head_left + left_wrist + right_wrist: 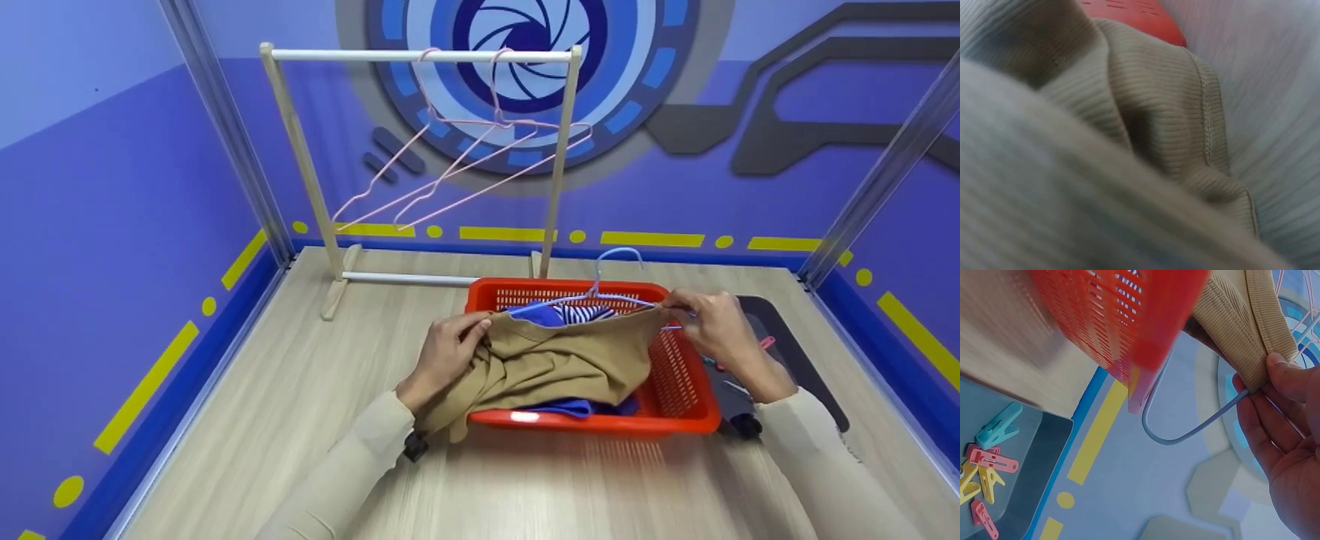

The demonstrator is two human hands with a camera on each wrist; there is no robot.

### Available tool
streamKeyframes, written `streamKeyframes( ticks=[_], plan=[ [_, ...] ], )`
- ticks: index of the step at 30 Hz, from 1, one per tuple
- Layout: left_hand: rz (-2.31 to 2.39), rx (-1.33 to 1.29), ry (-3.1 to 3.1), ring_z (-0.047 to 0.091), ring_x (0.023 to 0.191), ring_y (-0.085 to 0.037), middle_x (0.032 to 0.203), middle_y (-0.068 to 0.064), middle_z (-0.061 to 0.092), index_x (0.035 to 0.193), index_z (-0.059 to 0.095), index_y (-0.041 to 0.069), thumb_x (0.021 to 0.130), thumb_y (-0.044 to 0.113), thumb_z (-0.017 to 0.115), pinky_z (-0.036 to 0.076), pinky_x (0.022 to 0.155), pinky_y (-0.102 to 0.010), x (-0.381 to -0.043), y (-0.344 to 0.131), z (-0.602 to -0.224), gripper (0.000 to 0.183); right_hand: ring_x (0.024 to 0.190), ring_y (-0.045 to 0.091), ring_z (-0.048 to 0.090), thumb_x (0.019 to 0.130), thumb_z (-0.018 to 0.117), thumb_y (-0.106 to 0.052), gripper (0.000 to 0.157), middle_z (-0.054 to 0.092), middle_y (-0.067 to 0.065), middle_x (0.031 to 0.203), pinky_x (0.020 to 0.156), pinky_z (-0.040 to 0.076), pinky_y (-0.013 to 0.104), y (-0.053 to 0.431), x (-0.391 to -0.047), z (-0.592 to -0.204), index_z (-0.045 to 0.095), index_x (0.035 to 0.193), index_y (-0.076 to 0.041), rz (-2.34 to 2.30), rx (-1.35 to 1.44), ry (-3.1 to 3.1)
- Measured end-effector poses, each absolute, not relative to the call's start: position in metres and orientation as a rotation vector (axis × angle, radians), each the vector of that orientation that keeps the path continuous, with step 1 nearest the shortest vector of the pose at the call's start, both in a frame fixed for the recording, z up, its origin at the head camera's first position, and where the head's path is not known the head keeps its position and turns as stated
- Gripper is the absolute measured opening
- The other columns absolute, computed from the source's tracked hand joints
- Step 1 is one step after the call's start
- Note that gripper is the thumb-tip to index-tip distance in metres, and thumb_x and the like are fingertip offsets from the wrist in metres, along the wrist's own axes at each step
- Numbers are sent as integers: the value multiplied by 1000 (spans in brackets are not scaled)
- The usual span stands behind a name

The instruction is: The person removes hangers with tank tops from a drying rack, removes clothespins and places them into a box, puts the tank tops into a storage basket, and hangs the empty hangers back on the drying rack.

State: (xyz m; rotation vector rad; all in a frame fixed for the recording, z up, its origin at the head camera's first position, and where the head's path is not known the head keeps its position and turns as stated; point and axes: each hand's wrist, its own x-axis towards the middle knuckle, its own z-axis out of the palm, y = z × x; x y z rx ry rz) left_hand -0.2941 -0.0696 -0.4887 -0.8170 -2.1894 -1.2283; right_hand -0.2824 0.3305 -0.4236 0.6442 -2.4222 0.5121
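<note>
A tan ribbed garment [570, 360] is draped over the red basket [637, 424], its waist edge spread between both hands. My left hand [450, 349] pinches the left end of that edge; in the left wrist view, folds of ribbed cloth [1168, 107] hide the fingers. At the right end, my right hand [716, 326] pinches the waist corner between thumb and fingers, against the light blue hanger [1168, 441]. The hanger's hook points up above the basket's far rim, and its shoulders run behind the waist edge. Blue cloth [562, 406] and striped cloth [585, 313] lie in the basket.
Behind the basket on the left stands a wooden rack [562, 172] with two pink hangers [431, 114] on its bar. A dark grey tray [806, 367] sits at the right, holding several clothespins [998, 428]. Printed walls close in the table's back and sides.
</note>
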Motion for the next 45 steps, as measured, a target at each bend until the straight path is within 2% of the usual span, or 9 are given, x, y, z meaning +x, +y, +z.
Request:
streamKeyframes(
  ticks=[4, 8, 16, 26, 31, 37, 40, 45],
  plan=[
    [-1222, -817, -2177, 72, 90, -15, 102, -6, 76, 111, 74, 8, 98, 21, 60, 58, 82, -33, -294, -70, -489, 23, 57, 13, 60, 79, 69, 13, 23, 74, 7, 77, 52, 55, 32, 331, -282, -424, 70, 82, -10, 494, 656, -2397],
    [-1221, -812, -2167, 72, 86, -15, 99, -6, 76, 110, 75, 8, 98, 20, 60, 58, 79, -33, -294, -70, -489, 23, 55, 10, 55, 80, 70, 11, 22, 74, 5, 76, 50, 49, 26, 331, -282, -424, 70, 82, -11, 495, 643, -2399],
    [-1246, -809, -2145, 71, 83, -15, 95, -6, 76, 110, 74, 7, 98, 18, 60, 58, 79, -33, -293, -71, -491, 22, 62, 17, 62, 84, 70, 6, 16, 75, 9, 81, 55, 50, 26, 348, -283, -433, 71, 84, -10, 532, 547, -2441],
    [-1301, -789, -2104, 67, 77, -11, 87, -3, 74, 105, 73, 7, 97, 14, 60, 55, 74, -30, -292, -75, -495, 17, 67, 24, 67, 87, 68, 5, 14, 76, 11, 85, 57, 46, 13, 371, -285, -445, 70, 85, -9, 666, 446, -2501],
    [-1330, -737, -2098, 68, 80, -11, 89, -4, 75, 103, 74, 6, 97, 15, 61, 56, 76, -30, -290, -76, -496, 17, 67, 16, 63, 89, 68, -1, 10, 76, 9, 85, 58, 44, 9, 374, -286, -448, 71, 87, -11, 706, 394, -2514],
    [-1372, -681, -2087, 68, 77, -12, 88, -3, 75, 102, 74, 9, 97, 15, 62, 55, 71, -27, -287, -76, -499, 15, 54, 1, 55, 92, 68, -10, 4, 75, 13, 87, 49, 43, 12, 381, -288, -452, 69, 88, -9, 879, 308, -2512],
    [-1352, -660, -2072, 69, 77, -15, 87, -3, 75, 101, 75, 9, 95, 11, 63, 56, 72, -29, -286, -75, -499, 13, 60, -5, 60, 94, 66, -15, 9, 75, 15, 91, 55, 48, 10, 383, -290, -456, 68, 90, -7, 1001, 242, -2527],
    [-1332, -646, -2048, 71, 77, -24, 86, -9, 75, 99, 74, 2, 92, 2, 64, 57, 72, -34, -286, -72, -499, 12, 71, -5, 67, 95, 65, -19, 17, 75, 14, 93, 65, 52, 9, 387, -291, -464, 67, 95, -3, 1159, 151, -2546]
  ],
)
